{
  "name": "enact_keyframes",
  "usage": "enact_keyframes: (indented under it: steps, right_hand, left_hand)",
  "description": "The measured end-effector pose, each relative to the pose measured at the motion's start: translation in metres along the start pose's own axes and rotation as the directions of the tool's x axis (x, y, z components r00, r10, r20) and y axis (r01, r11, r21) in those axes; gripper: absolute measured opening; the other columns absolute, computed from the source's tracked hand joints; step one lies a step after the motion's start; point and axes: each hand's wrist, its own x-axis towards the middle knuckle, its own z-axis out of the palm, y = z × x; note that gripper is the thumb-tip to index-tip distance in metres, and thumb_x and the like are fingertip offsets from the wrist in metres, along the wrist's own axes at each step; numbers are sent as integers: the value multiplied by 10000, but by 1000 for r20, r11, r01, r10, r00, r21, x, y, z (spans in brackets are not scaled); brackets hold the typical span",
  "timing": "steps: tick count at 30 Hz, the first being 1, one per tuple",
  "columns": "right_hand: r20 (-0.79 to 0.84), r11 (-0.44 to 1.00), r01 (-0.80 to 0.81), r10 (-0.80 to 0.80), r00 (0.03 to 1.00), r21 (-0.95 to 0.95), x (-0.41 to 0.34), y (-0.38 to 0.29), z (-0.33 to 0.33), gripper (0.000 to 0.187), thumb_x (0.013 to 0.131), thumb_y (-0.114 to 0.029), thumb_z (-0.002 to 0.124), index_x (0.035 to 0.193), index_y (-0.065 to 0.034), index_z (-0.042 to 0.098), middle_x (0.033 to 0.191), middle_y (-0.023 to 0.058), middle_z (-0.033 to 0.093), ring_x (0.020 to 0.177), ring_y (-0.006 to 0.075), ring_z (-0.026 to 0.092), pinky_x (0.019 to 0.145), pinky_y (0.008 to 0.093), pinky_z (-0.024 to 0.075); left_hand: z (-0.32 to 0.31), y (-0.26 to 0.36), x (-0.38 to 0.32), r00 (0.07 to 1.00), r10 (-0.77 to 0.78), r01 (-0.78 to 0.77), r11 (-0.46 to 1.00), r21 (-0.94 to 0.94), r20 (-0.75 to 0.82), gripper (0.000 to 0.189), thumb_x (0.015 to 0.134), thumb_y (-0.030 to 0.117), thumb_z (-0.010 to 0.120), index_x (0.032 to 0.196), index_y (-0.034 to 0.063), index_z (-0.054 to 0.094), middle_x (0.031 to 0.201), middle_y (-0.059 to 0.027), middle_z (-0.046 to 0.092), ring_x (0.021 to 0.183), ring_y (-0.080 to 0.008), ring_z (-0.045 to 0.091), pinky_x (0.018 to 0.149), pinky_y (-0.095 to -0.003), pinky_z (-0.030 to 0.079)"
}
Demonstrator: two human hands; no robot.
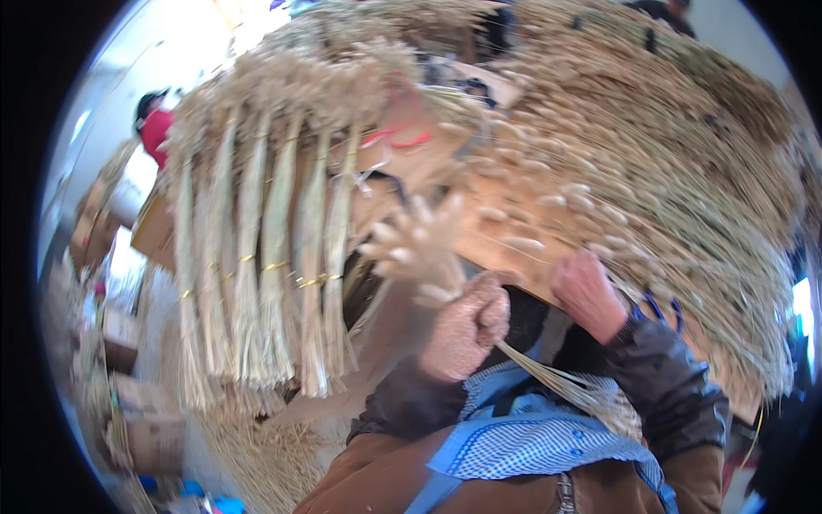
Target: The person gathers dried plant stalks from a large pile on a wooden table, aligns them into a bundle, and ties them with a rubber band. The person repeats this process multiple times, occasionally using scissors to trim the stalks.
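Note:
My left hand point(465, 327) is closed around a bunch of dried bunny-tail grass point(417, 247). Its fluffy heads, blurred, fan out above the fist, and the stems point(559, 379) run down to the right across a blue checked apron point(533, 446). My right hand point(587, 292), fingers curled, is at the edge of the wooden table point(475, 228), beside loose bunny-tail grass point(616, 244). Whether a stem lies between its fingers is hidden. Just right of that hand, blue scissor-like handles point(661, 311) show among the stems.
Several tied bundles of dried grass point(276, 257) hang over the table's left side, bound with gold ties. Red-handled scissors point(398, 138) lie further back. Cardboard boxes point(151, 430) and loose straw point(257, 450) cover the floor at left. A person in red point(156, 132) is beyond.

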Motion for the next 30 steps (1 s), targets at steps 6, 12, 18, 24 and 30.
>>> enact_keyframes:
  steps: [6,12,18,24,30]
  right_hand:
    - [-260,997,-62,70,963,39,9,-4,23,82,639,-152,588,561,-130,570,546,15,469,584,166,485,524,338,337]
    - [-39,980,-56,65,997,190,6,1,4,138,709,-203,558,664,-76,590,646,58,516,664,209,507,593,350,353]
    - [-209,934,-22,103,973,357,-36,42,-17,111,750,-167,557,778,-61,577,692,84,535,697,221,549,650,337,446]
    - [-82,801,-587,581,810,-121,-131,196,-3,62,697,-67,557,756,-76,539,681,74,557,655,240,577,571,374,477]
    - [160,835,-526,548,821,-164,-196,310,40,101,733,-50,549,821,-4,563,833,178,614,827,314,606,720,392,492]
  left_hand:
    - [1,-6,7,998,34,-31,998,46,-57,256,946,148,437,1107,-33,522,537,46,278,368,-55,216,352,-214,200]
    - [5,-8,15,997,52,-53,999,14,63,251,959,153,434,1082,-42,534,548,30,282,389,-69,232,370,-220,218]
    - [9,-14,27,997,81,-80,987,143,-1,259,960,146,433,1107,-48,520,535,29,317,355,-53,214,334,-214,197]
    - [7,-17,39,999,40,-36,992,118,-31,251,965,150,429,1106,-34,525,536,28,326,355,-52,210,332,-213,193]
    - [12,-26,48,998,8,1,987,160,-58,243,965,149,427,1100,-27,525,526,24,354,354,-54,241,334,-209,202]
